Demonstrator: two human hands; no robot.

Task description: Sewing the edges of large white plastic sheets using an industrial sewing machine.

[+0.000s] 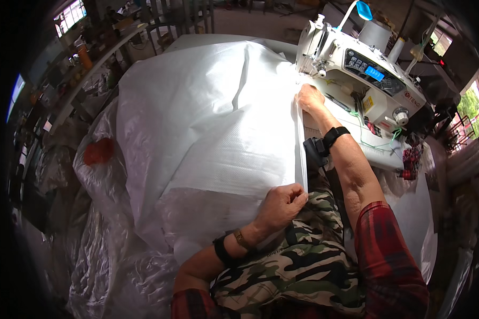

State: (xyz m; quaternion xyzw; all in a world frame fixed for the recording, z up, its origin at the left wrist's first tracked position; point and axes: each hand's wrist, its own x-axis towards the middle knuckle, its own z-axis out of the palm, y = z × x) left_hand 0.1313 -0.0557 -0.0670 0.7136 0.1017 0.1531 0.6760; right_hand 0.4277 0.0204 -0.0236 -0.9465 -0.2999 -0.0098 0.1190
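Note:
A large white woven plastic sheet (223, 143) spreads over the table of a white sewing machine (364, 74). Its right edge is folded into a narrow strip running toward the machine's needle end. My left hand (283, 206) pinches this edge at the near end, close to my lap. Farther up, my right hand (310, 99) has its fingers curled on the same edge, just in front of the needle area. The needle itself is lost in glare. Clear plastic film (106, 239) hangs at the left beside the sheet.
A lit control panel (374, 73) is on the machine's arm, with a thread cone (396, 50) behind it. Green thread (375, 143) trails over the machine bed. Plaid cloth scraps (411, 162) hang at its right end. A cluttered shelf (98, 64) stands at the far left.

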